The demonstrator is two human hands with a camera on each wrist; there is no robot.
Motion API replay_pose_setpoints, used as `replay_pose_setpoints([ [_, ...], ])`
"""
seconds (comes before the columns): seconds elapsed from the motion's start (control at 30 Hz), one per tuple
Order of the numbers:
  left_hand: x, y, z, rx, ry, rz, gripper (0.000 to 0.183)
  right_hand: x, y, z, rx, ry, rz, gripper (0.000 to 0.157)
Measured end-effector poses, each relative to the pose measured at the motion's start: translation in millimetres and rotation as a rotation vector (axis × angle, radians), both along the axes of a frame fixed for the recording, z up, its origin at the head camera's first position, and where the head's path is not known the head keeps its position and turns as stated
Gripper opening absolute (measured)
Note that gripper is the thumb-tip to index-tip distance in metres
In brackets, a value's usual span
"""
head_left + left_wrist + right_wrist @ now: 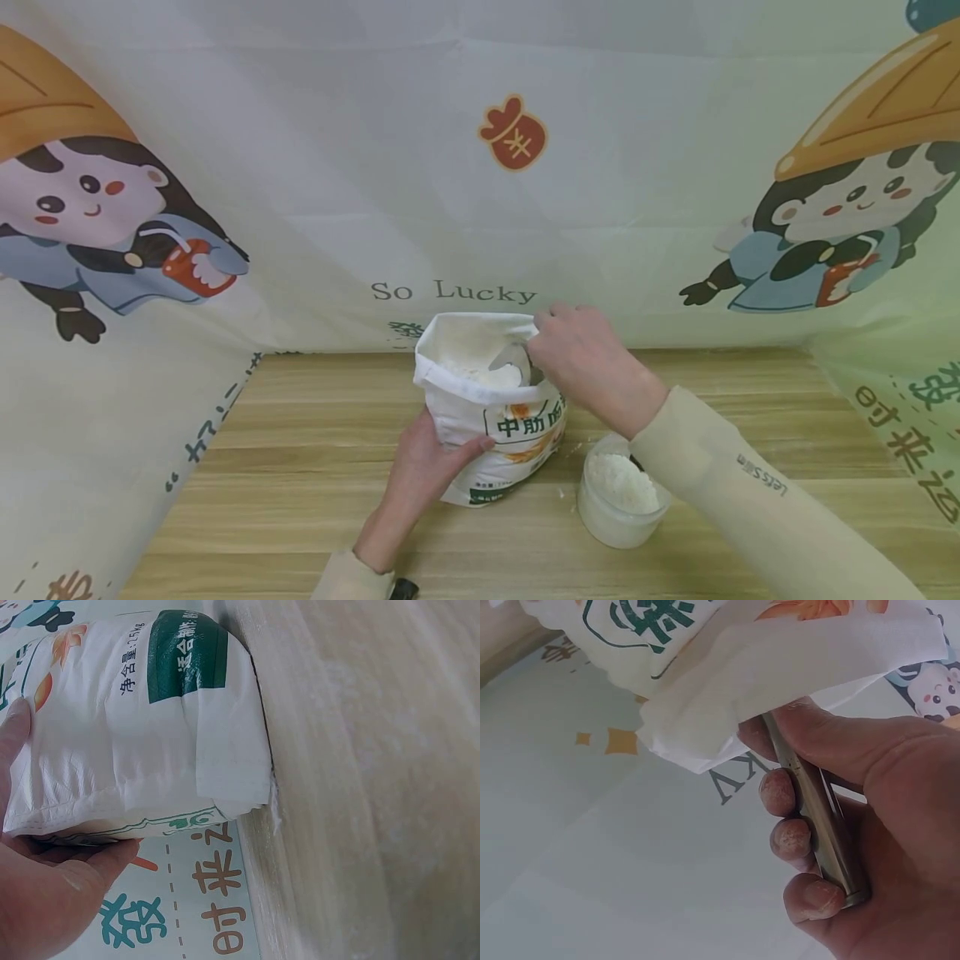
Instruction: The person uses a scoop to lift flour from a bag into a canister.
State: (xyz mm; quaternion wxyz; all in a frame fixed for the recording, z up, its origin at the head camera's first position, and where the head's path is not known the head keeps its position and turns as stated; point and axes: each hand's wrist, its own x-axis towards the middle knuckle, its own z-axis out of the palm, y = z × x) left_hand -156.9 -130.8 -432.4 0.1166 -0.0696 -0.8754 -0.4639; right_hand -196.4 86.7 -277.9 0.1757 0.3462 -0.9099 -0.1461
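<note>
A white bag of flour (465, 417) stands upright on the table with its top folded wide open. My left hand (426, 458) grips its lower left side, thumb across the front; the left wrist view shows the fingers (112, 859) reaching round the bag's edge. My right hand (581, 354) is above the right rim, holding a metal scoop (513, 360) whose bowl is inside the bag, at the flour. The fingers curl round the scoop's handle (821, 832) in the right wrist view, where the bag's white rim (705, 727) hides the bowl.
Right of the bag is a clear round tub (621, 521) filled with white flour, partly under my right forearm. A dark piece (636, 463) shows at its rim. Flour specks lie on the wooden table (300, 467). A printed cloth (337, 167) hangs behind and at both sides.
</note>
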Motion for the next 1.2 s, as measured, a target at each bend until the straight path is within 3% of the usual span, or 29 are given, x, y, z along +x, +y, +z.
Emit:
replay_pose_setpoints([
  [0.4,0.5,0,0.2,-0.008,0.0,0.002,0.064,-3.6,4,-7.5,-0.056,-0.099,-0.018,0.004],
  [0.73,1.2,1,1.5,0.002,-0.014,0.007,0.064,-7.8,5,-15.0,-0.105,-0.165,-0.022,0.014],
  [1.2,1.0,0,0.9,-0.004,-0.015,0.001,0.064,-12.0,12,-31.7,-0.165,-0.123,0.01,0.024],
])
